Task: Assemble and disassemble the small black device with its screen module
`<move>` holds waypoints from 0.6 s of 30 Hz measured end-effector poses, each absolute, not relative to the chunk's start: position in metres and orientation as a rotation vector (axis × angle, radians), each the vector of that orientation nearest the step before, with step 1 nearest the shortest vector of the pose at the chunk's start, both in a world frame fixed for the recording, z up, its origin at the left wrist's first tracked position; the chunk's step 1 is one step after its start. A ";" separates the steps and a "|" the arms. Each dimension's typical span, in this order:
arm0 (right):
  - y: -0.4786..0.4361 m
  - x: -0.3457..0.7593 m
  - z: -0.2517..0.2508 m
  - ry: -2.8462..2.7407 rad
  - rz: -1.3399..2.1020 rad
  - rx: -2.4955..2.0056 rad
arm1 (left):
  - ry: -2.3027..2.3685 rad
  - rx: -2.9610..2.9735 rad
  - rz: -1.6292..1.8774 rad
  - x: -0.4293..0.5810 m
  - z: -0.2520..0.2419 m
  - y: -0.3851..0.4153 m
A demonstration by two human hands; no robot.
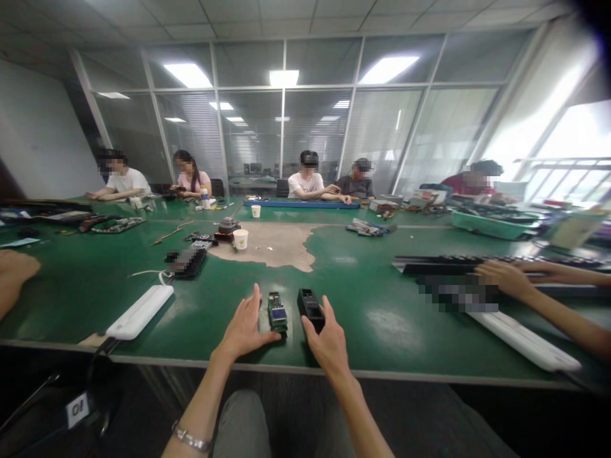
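Note:
A small green circuit board (277, 314) with a blue-grey display lies on the green table in front of me. My left hand (244, 329) rests at its left, fingers stretched out and thumb reaching across its near end; whether the thumb touches the board I cannot tell. Just right of the board is a narrow black plastic case (311, 306) with openings in its upper face. My right hand (330, 340) is around the near part of this case, thumb on its left side and fingers on its right. The fingers' undersides are hidden.
White power strips lie left (140, 312) and right (525, 340). Paper cups (240, 239) stand farther back. A co-worker's hands (506, 277) are at a long black rail (443, 264) at right; another person's hand (18, 273) is at far left. Several people sit opposite.

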State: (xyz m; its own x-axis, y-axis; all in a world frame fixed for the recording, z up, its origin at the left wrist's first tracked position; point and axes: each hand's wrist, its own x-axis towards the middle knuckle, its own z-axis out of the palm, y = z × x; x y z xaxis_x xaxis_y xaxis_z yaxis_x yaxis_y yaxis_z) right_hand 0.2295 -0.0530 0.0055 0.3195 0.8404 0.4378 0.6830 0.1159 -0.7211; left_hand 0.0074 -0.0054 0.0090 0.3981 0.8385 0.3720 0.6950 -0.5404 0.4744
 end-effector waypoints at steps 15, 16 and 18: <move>-0.048 0.152 0.042 -1.515 0.244 -1.540 | 1.290 2.423 0.925 0.005 0.009 -0.004; -0.049 0.150 0.040 -1.529 0.237 -1.548 | 1.287 2.423 0.930 0.005 0.008 -0.004; -0.050 0.149 0.037 -1.551 0.225 -1.565 | 1.287 2.424 0.930 0.005 0.007 -0.003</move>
State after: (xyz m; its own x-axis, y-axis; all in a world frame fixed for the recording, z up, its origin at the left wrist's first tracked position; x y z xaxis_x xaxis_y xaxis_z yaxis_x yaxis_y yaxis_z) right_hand 0.1493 -0.0495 0.0368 0.1989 0.8730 0.4452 0.7103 0.1846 -0.6793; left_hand 0.0046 -0.0030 0.0065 0.4085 0.8096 0.4216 0.6544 -0.5817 0.4830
